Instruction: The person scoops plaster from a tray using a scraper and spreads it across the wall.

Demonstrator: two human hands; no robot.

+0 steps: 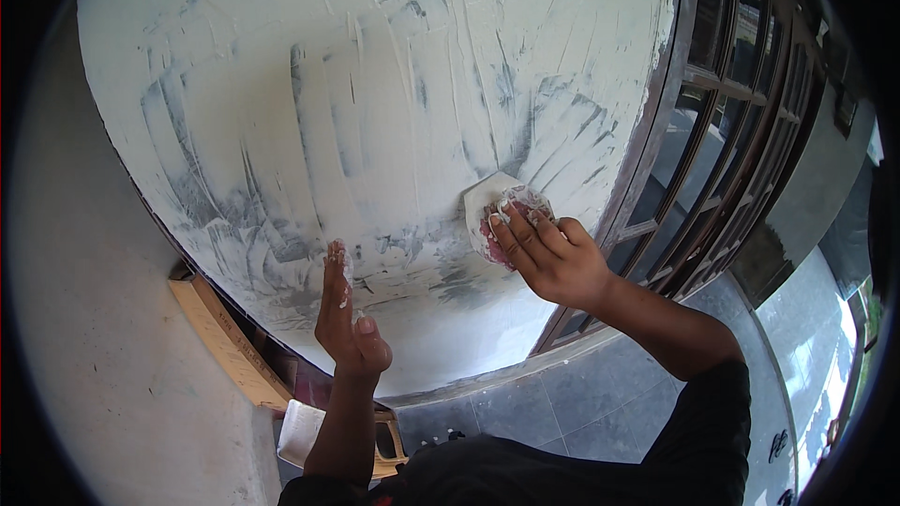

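My right hand [553, 258] presses a flat putty spreader [481, 201] against the wall [253, 66], its fingers laid over the tool's back. The spreader is whitish with reddish patches and smeared with putty. White wet putty coats the wall in streaks, with grey showing through in places. My left hand [352, 319] is raised near the lower middle of the wall, fingers stretched upward and thumb apart. White putty sticks to its fingers and palm side; I see no tool in it.
A dark-framed window or door with glass panes [698, 131] borders the wall on the right. Low on the left are a wooden board [225, 337] and a white container [300, 431] beside my left forearm. Grey tiles [525, 412] cover the floor.
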